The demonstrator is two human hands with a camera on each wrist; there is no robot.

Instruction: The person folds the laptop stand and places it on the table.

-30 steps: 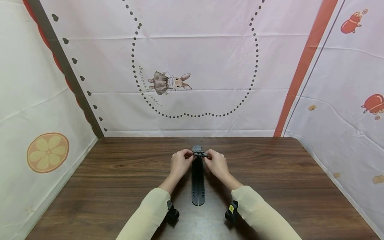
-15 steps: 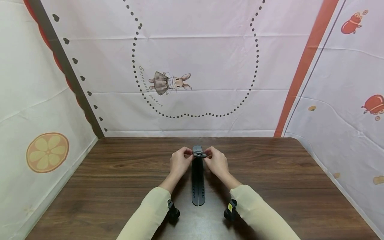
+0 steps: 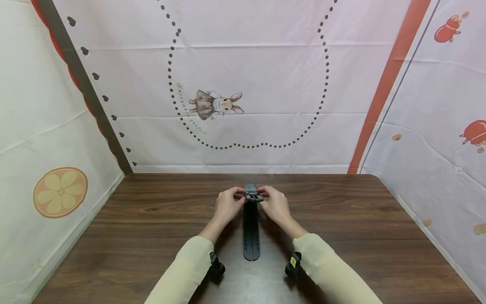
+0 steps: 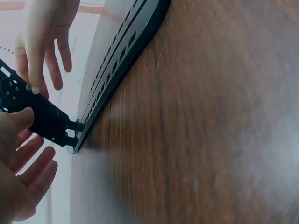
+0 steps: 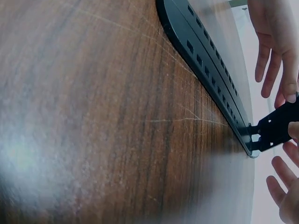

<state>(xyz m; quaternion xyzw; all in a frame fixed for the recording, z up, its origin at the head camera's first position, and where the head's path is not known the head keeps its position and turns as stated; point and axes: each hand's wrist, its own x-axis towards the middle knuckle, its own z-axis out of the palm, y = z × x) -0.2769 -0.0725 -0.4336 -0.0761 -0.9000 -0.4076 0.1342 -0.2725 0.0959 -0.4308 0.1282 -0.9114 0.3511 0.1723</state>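
Observation:
A black folding stand lies lengthwise on the table, its long slotted base (image 3: pixel 251 236) pointing toward the person. At the far end, a hinged plate (image 4: pixel 46 116) stands raised off the base. My left hand (image 3: pixel 227 207) pinches this plate at its left edge. Opposite it, my right hand (image 3: pixel 276 207) pinches the right edge. The right wrist view has the hinge arms (image 5: pixel 254 135) joining plate and base, with the left hand's fingers above and the right hand's below. Part of the plate runs out of both wrist views.
The brown wooden table (image 3: pixel 159 236) reaches back to a printed fabric curtain (image 3: pixel 265 84). More fabric hangs at both sides. Small black cameras (image 3: pixel 217 266) sit at the sleeve cuffs.
The raised plate has tipped slightly toward the near side, with the fingers of both hands shifting a little along with it. The slotted base stays where it was.

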